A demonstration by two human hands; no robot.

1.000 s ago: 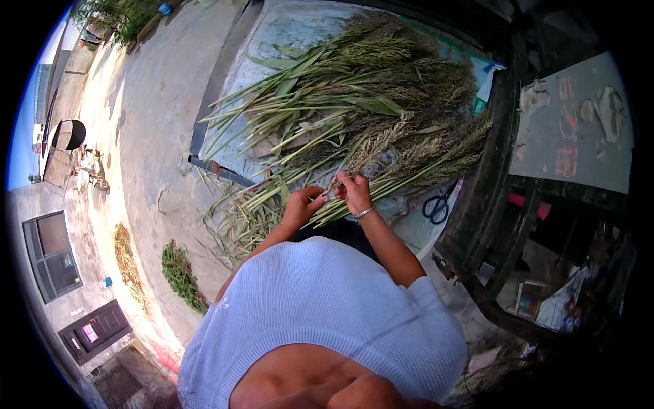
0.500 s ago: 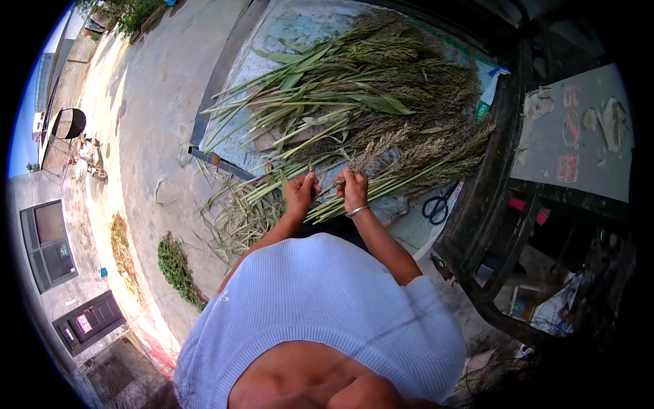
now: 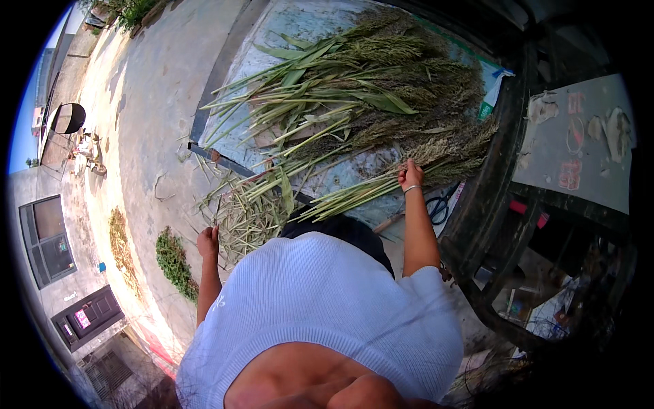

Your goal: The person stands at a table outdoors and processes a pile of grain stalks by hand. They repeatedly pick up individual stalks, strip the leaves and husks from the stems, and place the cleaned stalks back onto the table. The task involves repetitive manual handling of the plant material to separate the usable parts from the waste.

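Observation:
My right hand (image 3: 411, 175) is stretched out to the right, its fingers closed at the neck of a grain stalk with a pale, feathery seed head (image 3: 439, 145). This stalk lies against a bundle of trimmed green stalks (image 3: 357, 194) on the near side of the table. Out to the left, my left hand (image 3: 208, 242) is low beside the heap of stripped leaves (image 3: 252, 211). Its fingers are pinched together, and whatever they may hold is too small to make out. Beyond both hands spreads a large pile of leafy stalks (image 3: 327, 88) with dark seed heads pointing right.
The stalks lie on a pale, sheet-covered low table (image 3: 252, 41) with a metal edge. Dark-handled scissors (image 3: 438, 208) rest near its right side. A dark metal frame (image 3: 501, 157) with a grey panel (image 3: 579, 143) stands at the right. A green plant heap (image 3: 176, 262) lies on the concrete at left.
My hands have parted from close together in front of me. The right moved right with the seed-head stalk to the near bundle; the left swung left and down past the stripped leaves.

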